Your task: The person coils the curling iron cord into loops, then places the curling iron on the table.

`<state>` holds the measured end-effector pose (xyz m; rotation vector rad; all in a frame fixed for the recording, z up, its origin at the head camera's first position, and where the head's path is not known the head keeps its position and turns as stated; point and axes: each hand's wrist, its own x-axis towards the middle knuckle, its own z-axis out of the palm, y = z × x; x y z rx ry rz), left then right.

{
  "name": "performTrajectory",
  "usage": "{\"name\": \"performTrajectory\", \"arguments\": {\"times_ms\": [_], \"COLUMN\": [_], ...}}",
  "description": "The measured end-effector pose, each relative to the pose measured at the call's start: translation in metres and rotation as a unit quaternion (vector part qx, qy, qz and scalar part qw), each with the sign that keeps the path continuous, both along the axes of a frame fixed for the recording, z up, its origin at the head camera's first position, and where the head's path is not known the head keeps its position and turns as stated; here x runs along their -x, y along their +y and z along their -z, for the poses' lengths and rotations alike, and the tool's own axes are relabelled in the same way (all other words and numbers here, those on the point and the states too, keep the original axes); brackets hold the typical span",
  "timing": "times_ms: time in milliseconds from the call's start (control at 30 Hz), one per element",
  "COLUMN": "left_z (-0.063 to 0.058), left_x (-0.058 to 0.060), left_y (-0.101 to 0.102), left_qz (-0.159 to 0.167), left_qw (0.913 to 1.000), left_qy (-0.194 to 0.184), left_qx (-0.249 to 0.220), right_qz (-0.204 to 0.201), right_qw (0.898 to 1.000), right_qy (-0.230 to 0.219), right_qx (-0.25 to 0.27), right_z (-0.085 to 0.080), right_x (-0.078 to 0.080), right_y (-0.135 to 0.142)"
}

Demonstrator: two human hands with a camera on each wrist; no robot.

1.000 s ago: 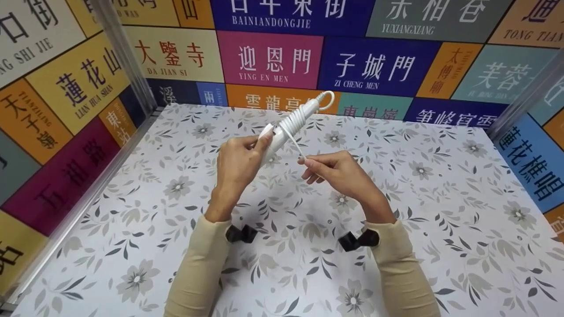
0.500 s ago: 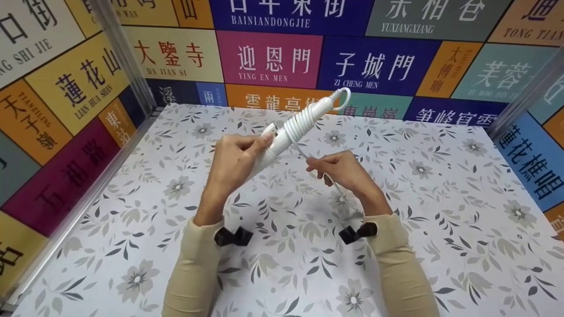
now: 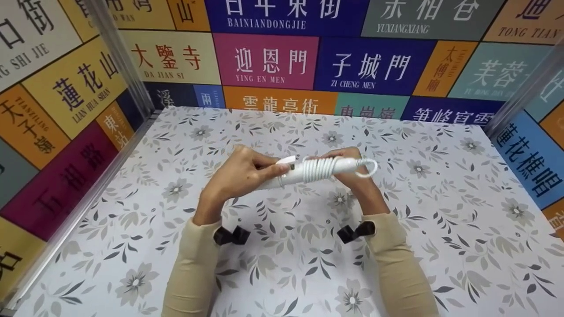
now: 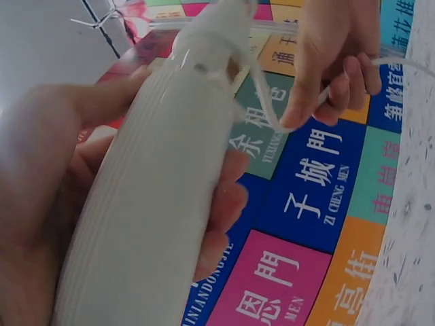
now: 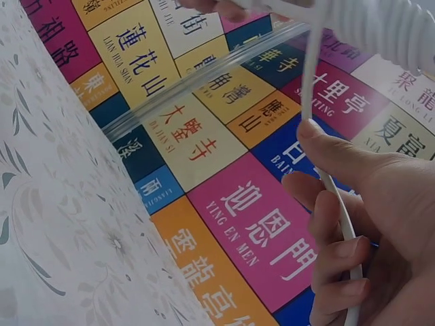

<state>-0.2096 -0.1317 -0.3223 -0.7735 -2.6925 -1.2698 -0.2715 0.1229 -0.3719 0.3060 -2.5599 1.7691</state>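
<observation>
In the head view my left hand grips a white hair iron, thumb on top beside a small raised lever. The iron lies nearly level above the table, its tapered end to the right. Several turns of white cord wrap that end, and a loop of cord leaves the tip. Behind the iron is my right hand, its fingers mostly hidden there. The right wrist view shows the right hand's thumb and curled fingers holding a taut stretch of cord. Close up in the left wrist view, the ridged white body fills the left hand.
A white table with a grey leaf and flower print lies beneath both hands. Coloured panels with printed characters stand behind and at the sides. Each sleeve cuff carries a small black wrist mount.
The iron has swung from a steep tilt to nearly level, its tip down and to the right. My right hand has passed from in front to behind it, carrying the cord round.
</observation>
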Motion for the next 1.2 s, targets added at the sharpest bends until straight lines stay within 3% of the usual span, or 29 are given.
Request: {"name": "performTrajectory", "arguments": {"times_ms": [133, 300, 467, 633, 900, 1200], "left_z": [0.005, 0.009, 0.010, 0.013, 0.016, 0.023], "left_x": [0.005, 0.007, 0.007, 0.008, 0.009, 0.014], "left_y": [-0.004, -0.010, -0.009, 0.001, 0.013, 0.018], "left_qz": [0.054, 0.072, 0.073, 0.057, -0.002, -0.078], "left_qw": [0.9981, 0.9951, 0.9916, 0.9879, 0.9842, 0.9846], "left_qy": [-0.014, -0.052, -0.066, -0.065, -0.069, -0.039], "left_qx": [0.027, 0.044, 0.084, 0.129, 0.163, 0.152], "right_qz": [-0.001, -0.047, -0.088, -0.102, -0.094, -0.080], "right_qw": [0.997, 0.997, 0.995, 0.994, 0.995, 0.996], "right_qy": [-0.072, -0.049, -0.028, -0.021, 0.001, 0.030], "right_qx": [-0.024, -0.035, -0.035, -0.029, -0.034, -0.038], "right_z": [-0.009, -0.007, -0.005, -0.006, -0.017, -0.029], "right_x": [-0.005, -0.003, 0.000, 0.002, -0.010, -0.024], "right_y": [0.000, 0.008, 0.014, 0.017, 0.013, 0.004]}}
